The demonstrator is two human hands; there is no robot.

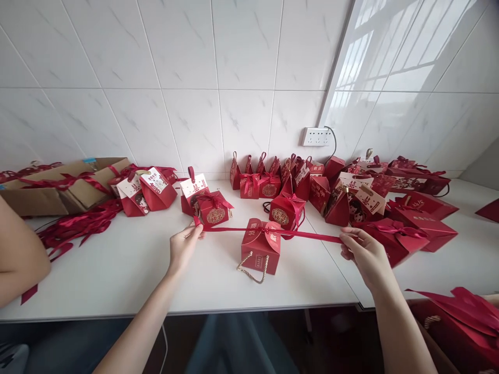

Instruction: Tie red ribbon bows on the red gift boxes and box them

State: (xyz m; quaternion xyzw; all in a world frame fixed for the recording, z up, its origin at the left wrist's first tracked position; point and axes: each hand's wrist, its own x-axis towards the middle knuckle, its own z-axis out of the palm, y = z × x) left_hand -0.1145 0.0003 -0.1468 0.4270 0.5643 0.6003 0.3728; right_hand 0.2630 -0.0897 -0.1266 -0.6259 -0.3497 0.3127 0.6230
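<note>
A red gift box with gold print and a twisted gold cord handle stands near the front of the white table. Across its top runs a dark red ribbon, pulled nearly straight out to both sides, with a small crossing or knot at the middle. My left hand pinches the ribbon's left end, close to another red box with a bow. On the other side my right hand grips the right end between thumb and fingers. Just behind the gift box sits a ribboned box.
Loose red ribbons and a cardboard box lie at the left, beside another person's arm. Many red boxes crowd the right. A power strip hangs on the tiled wall. More boxes stand low at the right.
</note>
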